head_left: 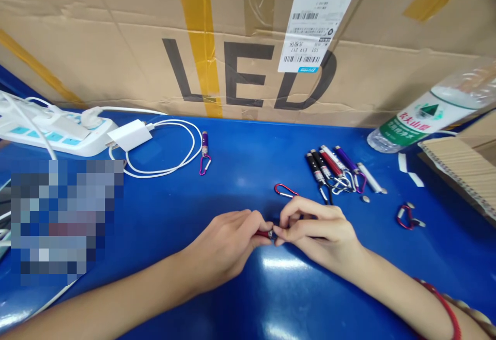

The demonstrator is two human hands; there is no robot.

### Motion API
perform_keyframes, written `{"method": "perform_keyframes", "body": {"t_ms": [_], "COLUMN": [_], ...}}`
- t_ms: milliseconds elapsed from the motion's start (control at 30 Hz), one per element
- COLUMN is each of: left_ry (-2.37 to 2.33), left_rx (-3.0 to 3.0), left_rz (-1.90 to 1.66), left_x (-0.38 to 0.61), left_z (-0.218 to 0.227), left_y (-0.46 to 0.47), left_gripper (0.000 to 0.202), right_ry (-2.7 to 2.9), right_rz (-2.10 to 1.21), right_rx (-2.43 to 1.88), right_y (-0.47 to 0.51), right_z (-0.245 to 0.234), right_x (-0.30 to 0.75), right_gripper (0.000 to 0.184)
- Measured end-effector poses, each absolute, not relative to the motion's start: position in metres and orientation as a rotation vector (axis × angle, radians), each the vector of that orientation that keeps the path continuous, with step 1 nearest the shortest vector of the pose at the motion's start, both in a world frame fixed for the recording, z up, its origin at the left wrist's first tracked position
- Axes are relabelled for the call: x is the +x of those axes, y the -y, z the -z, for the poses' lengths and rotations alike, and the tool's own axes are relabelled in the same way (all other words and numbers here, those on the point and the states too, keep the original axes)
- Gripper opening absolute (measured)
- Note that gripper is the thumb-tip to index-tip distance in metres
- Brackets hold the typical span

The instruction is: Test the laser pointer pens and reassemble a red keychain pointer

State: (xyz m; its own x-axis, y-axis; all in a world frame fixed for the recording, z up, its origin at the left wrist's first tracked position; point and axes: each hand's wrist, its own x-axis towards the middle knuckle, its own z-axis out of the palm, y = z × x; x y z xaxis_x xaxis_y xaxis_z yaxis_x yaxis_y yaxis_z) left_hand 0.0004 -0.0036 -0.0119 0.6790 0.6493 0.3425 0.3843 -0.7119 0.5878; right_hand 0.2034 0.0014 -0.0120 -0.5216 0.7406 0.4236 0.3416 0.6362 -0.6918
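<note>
My left hand (pixel 236 242) is closed around a small red penlight (pixel 264 233), most of it hidden by the fingers. At its open-looking end the fingertips of my right hand (pixel 321 229) are pinched together. What sits between them is too small to make out. Just behind my right hand lies a red carabiner clip (pixel 285 191). Further back is a row of several penlights (pixel 331 163) in black, red, white and purple, with clips attached. Small button cells (pixel 366 199) lie to the right of that row, and another red carabiner (pixel 405 217) lies beyond them.
A large cardboard box (pixel 135 30) marked LED stands along the back. To the left are a white power strip (pixel 89 141), a charger (pixel 129 134) with cable and a purple penlight (pixel 205 143). A water bottle (pixel 418 118) leans at right beside a cardboard flap (pixel 461 169).
</note>
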Motion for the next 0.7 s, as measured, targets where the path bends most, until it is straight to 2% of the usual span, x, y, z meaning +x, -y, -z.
{"method": "perform_keyframes", "body": {"t_ms": [233, 433, 700], "left_ry": [-0.749, -0.791, -0.868], "left_rx": [2.368, 2.471, 2.56], "left_rz": [-0.793, -0.818, -0.853], "left_x": [-0.001, -0.001, -0.001], "left_z": [0.013, 0.012, 0.014], "left_y": [0.005, 0.005, 0.007], "left_gripper": [0.011, 0.012, 0.013], "right_ry": [2.017, 1.947, 1.918], "right_rz": [-0.856, -0.984, -1.055], "right_rx": [-0.884, -1.068, -1.162], "right_y": [-0.002, 0.001, 0.002], "right_z": [0.006, 0.001, 0.001], "right_x": [0.195, 0.19, 0.19], "right_gripper": [0.021, 0.032, 0.029]}}
